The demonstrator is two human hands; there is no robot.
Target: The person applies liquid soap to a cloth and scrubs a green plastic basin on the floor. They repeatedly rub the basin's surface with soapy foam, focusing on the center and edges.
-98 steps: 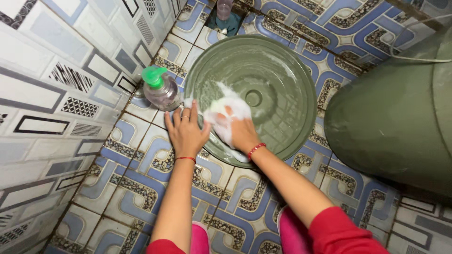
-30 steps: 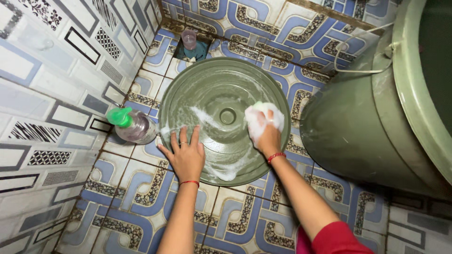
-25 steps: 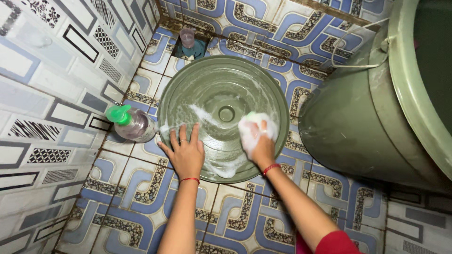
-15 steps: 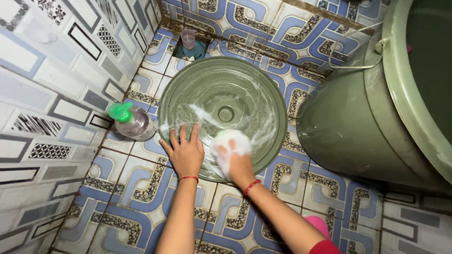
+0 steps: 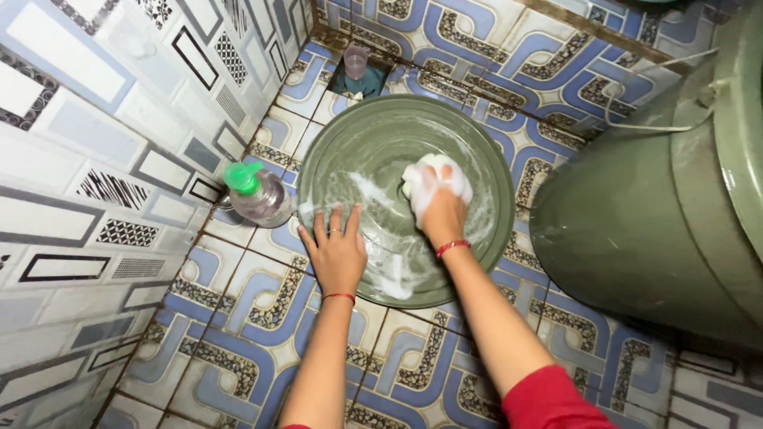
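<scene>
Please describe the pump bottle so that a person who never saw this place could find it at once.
Start at the big round green lid lying on the tiled floor. Just off its rim, on the side of the left hand, near the wall, stands the pump bottle. It alone is clear, with a bright green pump top.

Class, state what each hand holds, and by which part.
The right hand grips a foamy white scrubbing pad from above; the left hand holds nothing, pressing flat on the round green plastic lid.
</scene>
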